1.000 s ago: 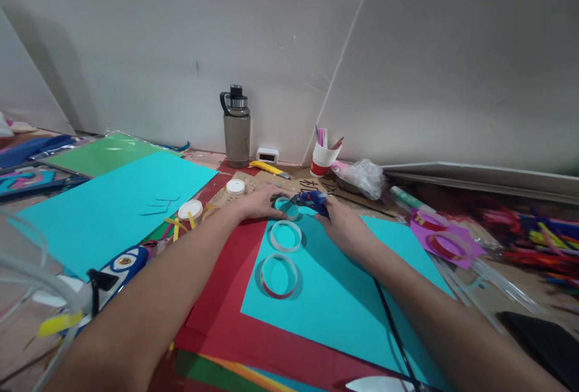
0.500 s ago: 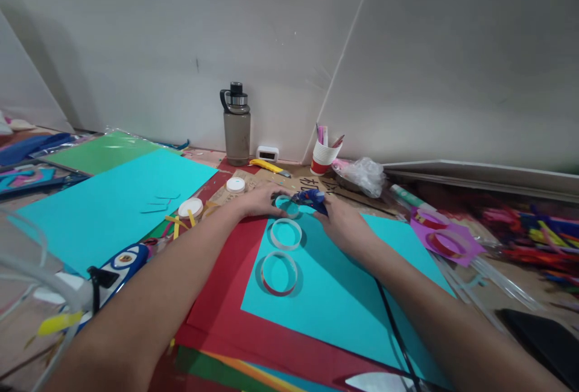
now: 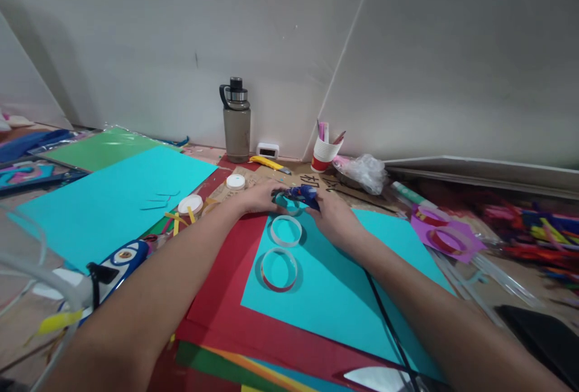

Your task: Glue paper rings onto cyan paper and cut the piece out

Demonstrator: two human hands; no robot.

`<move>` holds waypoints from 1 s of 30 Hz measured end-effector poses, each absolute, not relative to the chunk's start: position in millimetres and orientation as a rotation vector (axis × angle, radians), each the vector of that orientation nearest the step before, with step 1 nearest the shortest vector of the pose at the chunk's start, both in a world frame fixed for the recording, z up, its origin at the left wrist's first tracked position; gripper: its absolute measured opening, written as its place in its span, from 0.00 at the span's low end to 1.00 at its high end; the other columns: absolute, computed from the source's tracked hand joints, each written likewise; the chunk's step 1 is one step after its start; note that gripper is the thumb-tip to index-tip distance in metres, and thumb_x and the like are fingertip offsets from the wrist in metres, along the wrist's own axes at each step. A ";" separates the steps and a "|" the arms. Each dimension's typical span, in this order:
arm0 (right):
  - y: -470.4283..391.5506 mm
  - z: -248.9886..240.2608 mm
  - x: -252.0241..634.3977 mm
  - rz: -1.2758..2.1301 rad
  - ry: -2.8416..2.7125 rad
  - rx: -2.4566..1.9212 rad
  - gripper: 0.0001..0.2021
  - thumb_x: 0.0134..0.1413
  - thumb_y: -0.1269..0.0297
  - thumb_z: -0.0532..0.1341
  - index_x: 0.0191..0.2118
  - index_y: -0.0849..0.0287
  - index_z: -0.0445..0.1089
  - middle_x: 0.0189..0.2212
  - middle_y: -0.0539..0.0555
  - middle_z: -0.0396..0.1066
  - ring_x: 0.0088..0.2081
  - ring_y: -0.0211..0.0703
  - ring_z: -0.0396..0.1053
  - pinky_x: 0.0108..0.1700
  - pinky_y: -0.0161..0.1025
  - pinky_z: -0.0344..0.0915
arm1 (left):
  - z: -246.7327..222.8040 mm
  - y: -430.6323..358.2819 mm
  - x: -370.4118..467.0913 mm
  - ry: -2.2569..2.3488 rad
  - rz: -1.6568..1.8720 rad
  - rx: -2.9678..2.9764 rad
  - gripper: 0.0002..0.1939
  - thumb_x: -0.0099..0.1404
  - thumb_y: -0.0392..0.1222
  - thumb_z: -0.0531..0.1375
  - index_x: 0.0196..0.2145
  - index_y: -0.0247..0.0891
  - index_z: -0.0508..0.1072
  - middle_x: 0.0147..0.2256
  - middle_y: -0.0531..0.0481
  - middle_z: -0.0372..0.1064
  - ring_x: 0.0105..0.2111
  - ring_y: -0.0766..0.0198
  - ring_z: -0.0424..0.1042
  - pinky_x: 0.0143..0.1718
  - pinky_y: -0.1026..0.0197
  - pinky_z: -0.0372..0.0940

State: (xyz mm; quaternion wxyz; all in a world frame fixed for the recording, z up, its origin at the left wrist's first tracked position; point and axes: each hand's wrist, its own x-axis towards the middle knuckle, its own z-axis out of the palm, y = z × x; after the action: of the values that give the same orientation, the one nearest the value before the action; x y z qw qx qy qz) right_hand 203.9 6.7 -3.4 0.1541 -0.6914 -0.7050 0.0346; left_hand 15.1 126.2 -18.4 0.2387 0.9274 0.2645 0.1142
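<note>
My left hand [image 3: 263, 196] curls its fingers around the far side of a paper-cup ring [image 3: 292, 210] that rests at the far edge of a turquoise sheet [image 3: 335, 301]. Closed in my right hand [image 3: 337, 217] is a blue hot glue gun [image 3: 306, 195], its tip pointing left over that ring. A black cord [image 3: 384, 313] trails from beneath my right forearm toward the near edge. Nearer me on the sheet lie a white ring [image 3: 286, 244] and a ring with a red lower band [image 3: 278, 288]. My fingers partly hide the held ring.
Red paper [image 3: 217, 295] lies under the turquoise sheet. Behind stand a grey bottle [image 3: 237, 132], a yellow utility knife [image 3: 270, 164] and a paper cup [image 3: 324, 154] with pens. At right, two more rings sit on purple paper [image 3: 473, 248]. White lids [image 3: 190, 204] are at left.
The glue gun and my right hand have shifted slightly left, bringing the tip further over the held ring. My left hand stays at the ring. The other rings have not moved.
</note>
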 end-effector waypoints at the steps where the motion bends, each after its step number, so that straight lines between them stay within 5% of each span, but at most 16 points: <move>1: 6.9 -4.4 205.3 0.095 -2.020 -1.977 0.17 0.59 0.64 0.57 0.53 0.62 0.66 0.46 0.63 0.72 0.48 0.53 0.69 0.46 0.40 0.60 | -17.8 126.0 15.1 0.723 0.313 2.544 0.33 0.54 0.54 0.65 0.56 0.41 0.68 0.54 0.45 0.66 0.53 0.53 0.64 0.54 0.57 0.59; 30: 6.0 0.3 201.2 0.136 -2.019 -2.000 0.18 0.58 0.65 0.58 0.53 0.61 0.66 0.46 0.62 0.72 0.48 0.53 0.69 0.46 0.41 0.60 | -14.8 125.3 14.8 0.685 0.304 2.550 0.34 0.54 0.54 0.65 0.57 0.46 0.67 0.54 0.49 0.67 0.54 0.53 0.64 0.55 0.57 0.57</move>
State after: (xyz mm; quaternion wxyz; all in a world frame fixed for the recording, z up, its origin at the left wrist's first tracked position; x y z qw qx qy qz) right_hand 201.2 6.0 0.3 0.1477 -0.6952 -0.7019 0.0471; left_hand 14.8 125.3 -14.8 0.2393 0.9315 0.2503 0.1110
